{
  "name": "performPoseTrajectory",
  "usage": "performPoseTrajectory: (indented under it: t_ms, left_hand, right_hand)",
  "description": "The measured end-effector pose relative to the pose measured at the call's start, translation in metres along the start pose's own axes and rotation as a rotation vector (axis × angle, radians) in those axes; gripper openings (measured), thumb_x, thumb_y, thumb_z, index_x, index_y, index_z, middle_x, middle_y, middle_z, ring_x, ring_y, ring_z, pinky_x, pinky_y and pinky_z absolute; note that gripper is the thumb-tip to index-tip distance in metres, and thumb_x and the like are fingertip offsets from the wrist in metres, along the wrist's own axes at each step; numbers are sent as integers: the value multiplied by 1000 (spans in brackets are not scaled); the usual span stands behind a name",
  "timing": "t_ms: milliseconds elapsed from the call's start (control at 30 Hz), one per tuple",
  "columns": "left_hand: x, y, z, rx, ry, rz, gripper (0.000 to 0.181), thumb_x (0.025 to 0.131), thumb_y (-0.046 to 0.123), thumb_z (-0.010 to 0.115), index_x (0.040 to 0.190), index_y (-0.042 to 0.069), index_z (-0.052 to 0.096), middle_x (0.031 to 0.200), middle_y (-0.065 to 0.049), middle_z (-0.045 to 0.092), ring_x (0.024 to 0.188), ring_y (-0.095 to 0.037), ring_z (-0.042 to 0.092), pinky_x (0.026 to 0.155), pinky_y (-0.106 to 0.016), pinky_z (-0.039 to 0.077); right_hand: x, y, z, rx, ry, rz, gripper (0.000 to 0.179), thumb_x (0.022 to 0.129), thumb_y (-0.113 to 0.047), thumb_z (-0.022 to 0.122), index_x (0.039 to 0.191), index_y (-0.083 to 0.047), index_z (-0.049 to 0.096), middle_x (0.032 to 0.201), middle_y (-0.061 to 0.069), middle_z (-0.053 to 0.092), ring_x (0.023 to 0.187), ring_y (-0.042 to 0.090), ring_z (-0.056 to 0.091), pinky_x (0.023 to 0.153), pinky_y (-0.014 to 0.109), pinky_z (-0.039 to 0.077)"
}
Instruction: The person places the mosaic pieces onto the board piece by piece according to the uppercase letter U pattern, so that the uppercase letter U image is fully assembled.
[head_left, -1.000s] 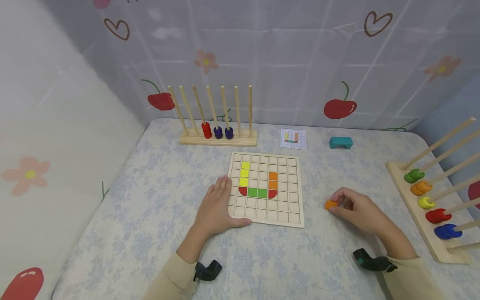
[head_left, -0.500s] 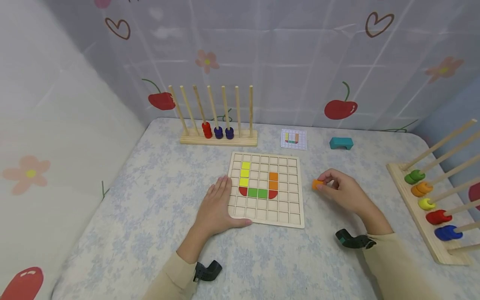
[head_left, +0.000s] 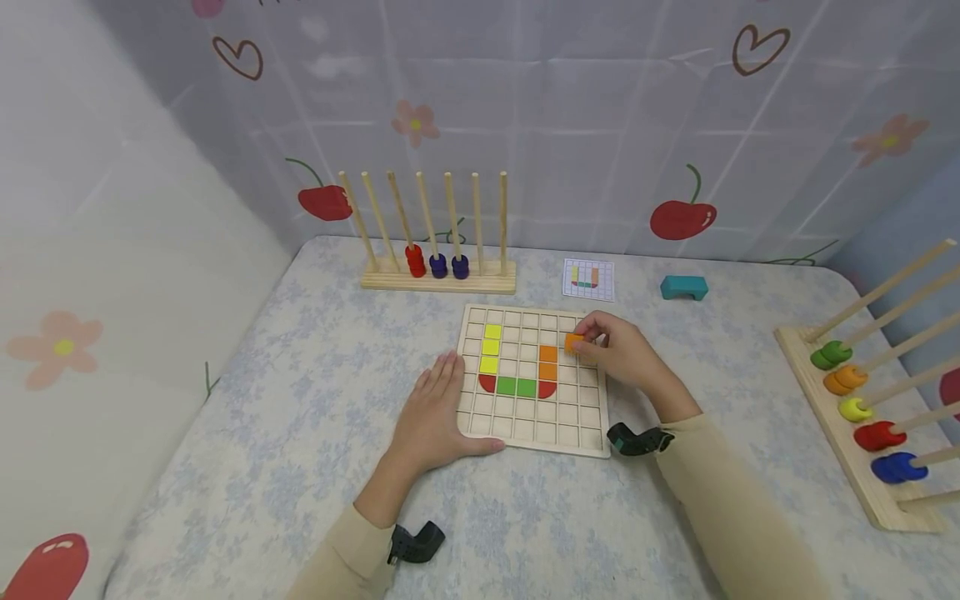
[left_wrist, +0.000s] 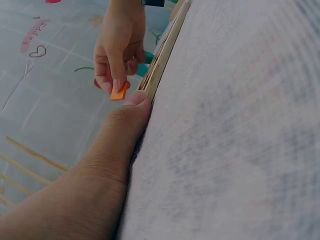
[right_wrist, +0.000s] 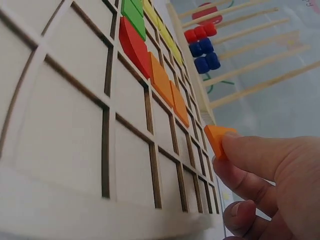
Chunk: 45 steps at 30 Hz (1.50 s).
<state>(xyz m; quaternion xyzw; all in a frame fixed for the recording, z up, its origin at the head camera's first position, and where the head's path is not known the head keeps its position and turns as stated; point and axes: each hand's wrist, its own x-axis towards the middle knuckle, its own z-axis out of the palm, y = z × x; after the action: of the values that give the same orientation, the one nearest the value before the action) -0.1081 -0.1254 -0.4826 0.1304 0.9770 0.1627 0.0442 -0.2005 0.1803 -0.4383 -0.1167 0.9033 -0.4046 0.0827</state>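
Observation:
A wooden grid board (head_left: 566, 415) lies mid-table, with yellow tiles (head_left: 491, 347), green tiles (head_left: 517, 387), red rounded tiles (head_left: 547, 389) and two orange tiles (head_left: 548, 362) set in a U shape. My right hand (head_left: 618, 350) pinches a loose orange tile (right_wrist: 216, 139) between thumb and fingers, over the board's upper right part. In the right wrist view that tile is held above the grid, right of the two set orange ones. My left hand (head_left: 433, 412) lies flat along the board's left edge, thumb (left_wrist: 131, 107) against its near edge.
Behind the board stands a peg rack (head_left: 438, 282) with red and dark blue beads. A small pattern card (head_left: 588, 279) and a teal arch-shaped block (head_left: 684, 287) lie at the back. Another peg rack (head_left: 862, 425) with coloured beads stands at the right.
My right hand has carried the orange tile left and away from me, from the tablecloth to over the board. The left hand has stayed at the board's edge.

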Motion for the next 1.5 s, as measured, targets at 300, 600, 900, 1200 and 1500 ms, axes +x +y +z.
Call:
performPoseTrajectory:
  t_ms: [300, 600, 900, 1200, 1500]
  left_hand:
    - [-1, 2, -2, -1, 1, -1, 140, 62, 94, 56, 159, 8, 3, 168, -6, 3, 157, -20, 2, 127, -43, 10]
    - [-2, 3, -3, 1, 25, 11, 139, 62, 92, 59, 160, 6, 8, 168, -9, 8, 157, -23, 6, 127, -45, 14]
    - [0, 3, -3, 4, 0, -1, 140, 61, 93, 57, 160, 8, 4, 168, -7, 4, 157, -21, 3, 127, -43, 11]
    - [-1, 2, -2, 3, 11, 2, 140, 61, 93, 58, 159, 8, 5, 168, -7, 5, 157, -21, 4, 127, -44, 12]
    - [-2, 2, -2, -2, 29, 5, 140, 62, 91, 61, 159, 6, 9, 168, -9, 8, 156, -22, 6, 127, -44, 14]
  right_hand:
    - [19, -11, 14, -9, 9, -5, 16, 96, -22, 67, 107, -13, 63, 97, 7, 64, 89, 23, 57, 77, 33, 47]
    - [26, -18, 22, -23, -1, 34, 15, 96, -20, 66, 109, -11, 63, 97, 8, 62, 89, 24, 55, 79, 34, 45]
    - [28, -17, 26, -48, -13, 40, 14, 97, -20, 65, 108, -12, 62, 99, 7, 59, 90, 25, 53, 81, 35, 44]
    - [28, -15, 27, -79, -12, 6, 13, 97, -19, 65, 108, -12, 68, 101, 8, 63, 92, 25, 55, 84, 36, 46]
    - [27, -15, 29, -128, -23, 15, 13, 97, -21, 65, 104, -12, 72, 105, 8, 63, 94, 25, 56, 89, 40, 49]
